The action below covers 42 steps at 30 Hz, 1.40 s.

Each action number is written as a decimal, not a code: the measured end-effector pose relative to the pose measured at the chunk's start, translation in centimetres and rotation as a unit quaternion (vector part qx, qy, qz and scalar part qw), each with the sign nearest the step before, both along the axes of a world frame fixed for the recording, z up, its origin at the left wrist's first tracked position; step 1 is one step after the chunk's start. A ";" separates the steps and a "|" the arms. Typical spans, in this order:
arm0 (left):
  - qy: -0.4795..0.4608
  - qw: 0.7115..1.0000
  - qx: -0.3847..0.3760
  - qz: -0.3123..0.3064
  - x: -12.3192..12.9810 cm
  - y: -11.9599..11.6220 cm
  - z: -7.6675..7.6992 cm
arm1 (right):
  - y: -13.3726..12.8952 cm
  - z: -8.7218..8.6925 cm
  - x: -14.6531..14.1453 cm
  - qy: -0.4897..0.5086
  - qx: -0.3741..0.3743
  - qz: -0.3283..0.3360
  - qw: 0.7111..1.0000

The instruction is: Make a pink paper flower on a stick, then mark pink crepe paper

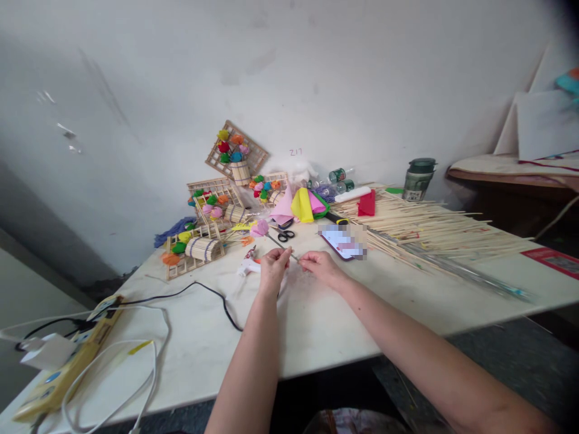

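A pink paper flower (259,228) on a thin dark stem is held between my two hands above the table. My left hand (274,265) pinches the stem partway down from the bloom. At the stem's lower end, the fingertips of my right hand (320,266) are closed together. Under and beside my left hand lies a white hot glue gun (248,266), partly hidden by the hand. Black-handled scissors (286,235) lie just beyond the hands. A phone (342,242) with a lit screen rests to the right of them.
Lattice panels with paper flowers (199,247) stand at the back left. Pink and yellow paper sheets (302,205) lie behind the hands. Many thin sticks (420,226) spread across the right, near a green-lidded cup (419,179). A power strip (72,367) with cables sits front left.
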<state>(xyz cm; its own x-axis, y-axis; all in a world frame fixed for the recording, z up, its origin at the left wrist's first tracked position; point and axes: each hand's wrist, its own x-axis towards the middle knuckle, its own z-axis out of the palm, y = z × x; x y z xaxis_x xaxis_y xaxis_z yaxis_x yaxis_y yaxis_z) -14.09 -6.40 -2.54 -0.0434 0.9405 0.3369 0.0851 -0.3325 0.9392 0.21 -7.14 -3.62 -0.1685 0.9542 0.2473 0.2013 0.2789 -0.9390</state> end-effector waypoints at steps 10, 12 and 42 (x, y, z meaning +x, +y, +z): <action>-0.014 1.000 -0.013 0.022 -0.1 0.1 0.1 | -0.5 0.3 0.2 0.075 -0.032 0.078 0.994; -0.013 1.000 -0.014 0.023 -0.1 0.0 0.1 | -0.5 0.4 0.2 0.075 -0.033 0.079 0.994; -0.004 1.000 -0.005 0.002 -1.6 -0.4 2.1 | -0.3 0.2 0.0 0.027 0.001 0.065 0.998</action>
